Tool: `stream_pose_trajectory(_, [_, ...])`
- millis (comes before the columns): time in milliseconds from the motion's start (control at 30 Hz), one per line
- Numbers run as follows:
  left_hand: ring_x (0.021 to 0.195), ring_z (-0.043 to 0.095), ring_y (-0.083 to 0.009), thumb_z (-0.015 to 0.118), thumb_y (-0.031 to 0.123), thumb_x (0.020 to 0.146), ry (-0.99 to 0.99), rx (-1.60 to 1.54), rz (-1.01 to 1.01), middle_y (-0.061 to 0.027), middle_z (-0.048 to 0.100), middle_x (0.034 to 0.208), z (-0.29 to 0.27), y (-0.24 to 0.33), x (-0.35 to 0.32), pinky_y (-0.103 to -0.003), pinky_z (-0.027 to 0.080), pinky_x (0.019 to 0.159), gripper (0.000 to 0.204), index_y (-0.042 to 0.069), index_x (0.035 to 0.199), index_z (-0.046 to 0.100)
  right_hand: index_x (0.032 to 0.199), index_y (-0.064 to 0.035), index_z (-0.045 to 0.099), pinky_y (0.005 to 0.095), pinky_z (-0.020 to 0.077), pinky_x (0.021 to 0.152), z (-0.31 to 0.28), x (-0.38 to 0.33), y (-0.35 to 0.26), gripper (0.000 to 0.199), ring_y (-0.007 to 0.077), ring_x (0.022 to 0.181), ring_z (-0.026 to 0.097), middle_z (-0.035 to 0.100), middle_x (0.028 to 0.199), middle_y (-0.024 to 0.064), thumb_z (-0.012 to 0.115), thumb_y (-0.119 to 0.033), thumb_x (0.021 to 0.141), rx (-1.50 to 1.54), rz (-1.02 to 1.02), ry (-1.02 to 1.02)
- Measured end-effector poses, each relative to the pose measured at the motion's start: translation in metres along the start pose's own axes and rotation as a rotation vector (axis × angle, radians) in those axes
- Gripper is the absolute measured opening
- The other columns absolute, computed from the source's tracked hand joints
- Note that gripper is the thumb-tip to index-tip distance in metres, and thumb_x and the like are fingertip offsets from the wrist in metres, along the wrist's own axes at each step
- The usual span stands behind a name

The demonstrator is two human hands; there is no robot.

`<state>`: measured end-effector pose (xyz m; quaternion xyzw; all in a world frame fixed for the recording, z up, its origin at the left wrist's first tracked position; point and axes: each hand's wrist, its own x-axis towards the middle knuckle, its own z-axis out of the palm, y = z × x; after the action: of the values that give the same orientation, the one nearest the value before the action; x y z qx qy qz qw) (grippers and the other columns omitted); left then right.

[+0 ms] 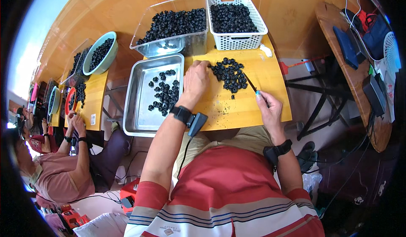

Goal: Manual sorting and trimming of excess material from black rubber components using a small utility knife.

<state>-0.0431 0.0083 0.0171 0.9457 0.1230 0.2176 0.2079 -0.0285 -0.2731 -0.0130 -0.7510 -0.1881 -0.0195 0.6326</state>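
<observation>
On the yellow tabletop lies a loose pile of small black round parts (229, 73), some with a hole through the middle. My left hand (196, 78) is closed at the pile's left edge, fingertips curled down; what they pinch, if anything, is hidden. A slim dark tool (251, 83) with a teal spot near the grip is held in my right hand (270, 107), its tip pointing at the pile's right side. To the left of my left hand, a metal tray (137, 97) holds more black parts, scattered mostly toward its right side.
Behind the pile stand a clear plastic bin (196, 44) and a white perforated basket (239, 42), both full of black parts. At left, a co-worker (63, 169) sits at another table with a pale green bowl (111, 53). A wooden side table (330, 25) carries devices and cables.
</observation>
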Motion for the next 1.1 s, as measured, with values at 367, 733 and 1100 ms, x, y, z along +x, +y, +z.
stream_pose_trajectory(367, [0.103,0.064,-0.0400,0.066,0.008,0.083,-0.209,0.090,0.034,-0.0219,0.067,0.107,0.019,-0.022,0.034,-0.046,0.052,0.089,0.024,0.006,0.105,0.073,0.111,0.0071,0.069,0.0249,0.0483,0.067,-0.002,-0.002,-0.005,0.036,0.0074,0.075,0.059,0.069,0.084,0.0043,0.070,-0.026,0.096,-0.039,0.035,-0.029])
stream_pose_trajectory(733, [0.086,0.071,-0.0360,0.076,0.013,0.080,-0.092,-0.119,-0.007,-0.0204,0.071,0.091,0.001,-0.015,0.015,-0.041,0.056,0.077,0.027,-0.001,0.103,0.072,0.111,0.0066,0.070,0.0259,0.0501,0.069,0.002,-0.001,0.002,0.034,0.0092,0.076,0.061,0.071,0.088,0.0066,0.071,-0.024,0.095,-0.040,0.004,-0.013])
stream_pose_trajectory(1100, [0.082,0.068,-0.0119,0.071,0.002,0.091,-0.320,-1.354,-0.478,-0.0036,0.070,0.091,-0.039,0.028,-0.049,-0.026,0.060,0.077,0.012,0.003,0.103,0.067,0.111,0.0065,0.070,0.0232,0.0467,0.066,0.005,-0.003,0.008,0.034,0.0055,0.074,0.056,0.067,0.083,0.0013,0.071,-0.023,0.095,-0.009,-0.007,-0.012])
